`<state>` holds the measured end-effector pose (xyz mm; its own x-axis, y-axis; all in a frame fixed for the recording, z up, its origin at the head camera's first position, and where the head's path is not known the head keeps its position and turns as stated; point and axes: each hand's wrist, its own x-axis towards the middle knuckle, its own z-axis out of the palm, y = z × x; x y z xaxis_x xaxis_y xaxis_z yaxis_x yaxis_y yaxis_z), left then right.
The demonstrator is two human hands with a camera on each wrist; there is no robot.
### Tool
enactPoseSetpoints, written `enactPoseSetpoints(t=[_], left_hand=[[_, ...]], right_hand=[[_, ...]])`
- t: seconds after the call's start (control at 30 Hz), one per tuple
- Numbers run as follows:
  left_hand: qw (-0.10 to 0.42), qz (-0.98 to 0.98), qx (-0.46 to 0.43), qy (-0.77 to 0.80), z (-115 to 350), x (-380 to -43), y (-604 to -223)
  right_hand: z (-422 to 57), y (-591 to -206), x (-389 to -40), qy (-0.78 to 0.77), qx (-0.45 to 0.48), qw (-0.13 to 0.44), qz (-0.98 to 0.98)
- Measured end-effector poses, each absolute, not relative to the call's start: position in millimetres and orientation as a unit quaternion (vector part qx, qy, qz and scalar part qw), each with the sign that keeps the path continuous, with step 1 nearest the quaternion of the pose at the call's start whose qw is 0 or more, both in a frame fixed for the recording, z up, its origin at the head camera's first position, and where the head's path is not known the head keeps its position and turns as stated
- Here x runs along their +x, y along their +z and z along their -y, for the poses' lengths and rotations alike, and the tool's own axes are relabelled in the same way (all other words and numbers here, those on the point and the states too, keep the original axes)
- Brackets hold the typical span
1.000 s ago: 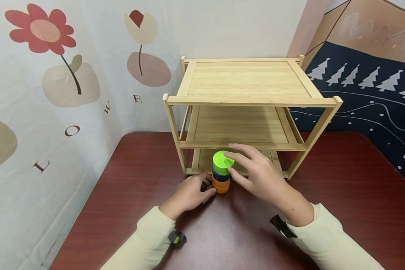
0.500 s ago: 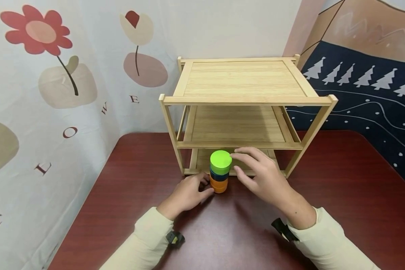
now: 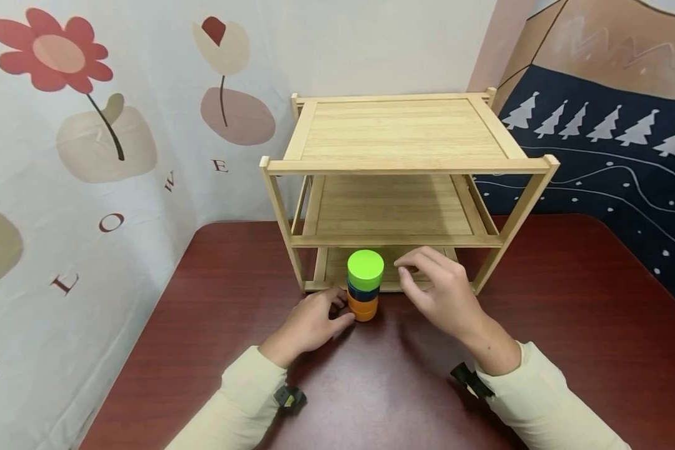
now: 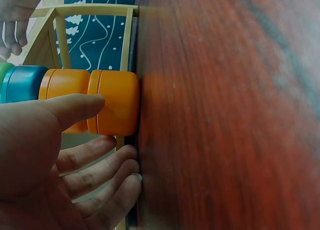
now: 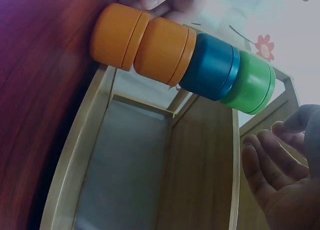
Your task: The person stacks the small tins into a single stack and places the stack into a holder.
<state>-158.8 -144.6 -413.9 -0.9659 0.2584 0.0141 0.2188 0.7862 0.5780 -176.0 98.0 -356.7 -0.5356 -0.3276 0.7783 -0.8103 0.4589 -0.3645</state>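
A stack of small round lidded jars stands upright on the table in the head view. Two orange jars [image 3: 363, 307] form its bottom, a blue jar [image 3: 363, 291] sits on them, and a green jar [image 3: 365, 269] tops it. My left hand [image 3: 314, 322] rests at the stack's left side, thumb and index finger by the bottom orange jar [image 4: 117, 113], with fingers loosely bent and not closed round it. My right hand [image 3: 441, 290] hovers to the right, apart from the green jar [image 5: 252, 85]. It holds nothing; its fingers are relaxed.
Right behind the stack is a wooden shelf rack [image 3: 407, 165] with three levels. The dark red table [image 3: 219, 300] extends to both sides. A flower-printed cloth [image 3: 129, 112] hangs at left and back, a tree-printed one [image 3: 607, 144] at right.
My right hand has let go of the green jar and moved right, its fingers drawing closer together. The stack stays upright and my left hand keeps its place beside it.
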Motion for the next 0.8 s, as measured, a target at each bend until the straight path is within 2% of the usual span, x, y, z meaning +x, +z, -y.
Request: enactPoseSetpoints(t=[0.37,0.8], left_hand=[[0.037,-0.946,0.125,0.298,145.2,-159.4,-414.7],[0.038,-0.945,0.124,0.301,145.0,-159.8,-414.3]], right_hand=[[-99.2,-365.8,-181.2,0.345,0.365,0.314,0.805],[-97.2,-374.5,-183.2,0.319,0.358,0.237,0.845]])
